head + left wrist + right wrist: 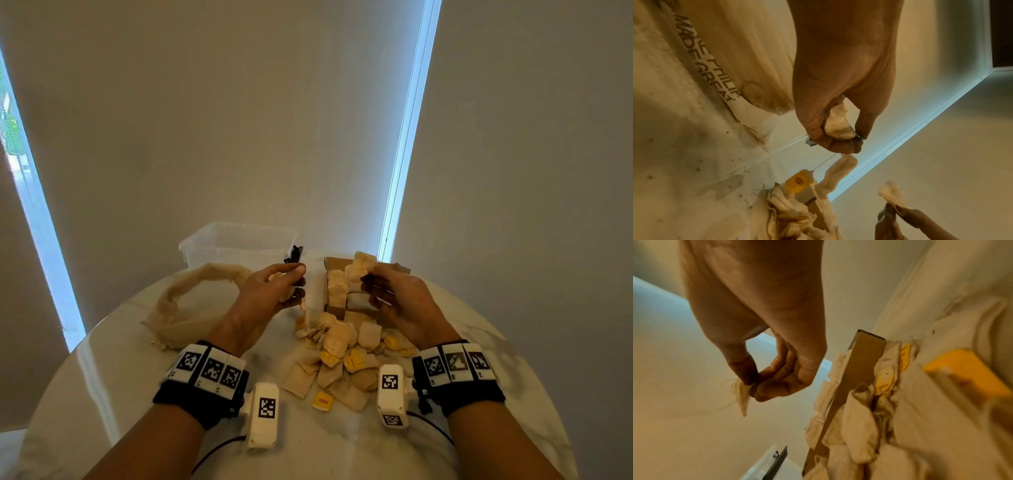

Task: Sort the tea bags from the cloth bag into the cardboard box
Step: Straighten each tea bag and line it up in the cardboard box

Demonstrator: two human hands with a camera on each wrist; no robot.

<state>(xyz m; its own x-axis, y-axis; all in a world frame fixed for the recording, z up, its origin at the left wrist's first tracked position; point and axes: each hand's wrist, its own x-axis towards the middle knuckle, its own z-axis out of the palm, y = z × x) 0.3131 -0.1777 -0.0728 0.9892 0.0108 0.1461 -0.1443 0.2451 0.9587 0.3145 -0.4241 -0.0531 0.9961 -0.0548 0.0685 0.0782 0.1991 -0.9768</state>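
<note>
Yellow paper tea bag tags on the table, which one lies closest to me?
The lone yellow tag, lying apart at the pile's near edge, between the wrists; the other tags sit farther back among the tea bags.

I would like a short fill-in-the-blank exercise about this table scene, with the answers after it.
1. The right hand pinches a tea bag above the ____ box.
2. The cloth bag lies on the ____ side of the table.
3. The loose tea bags' paper tags are ____ in colour.
4. The left hand holds a ____ bag.

Answers: cardboard; left; yellow; tea
</note>
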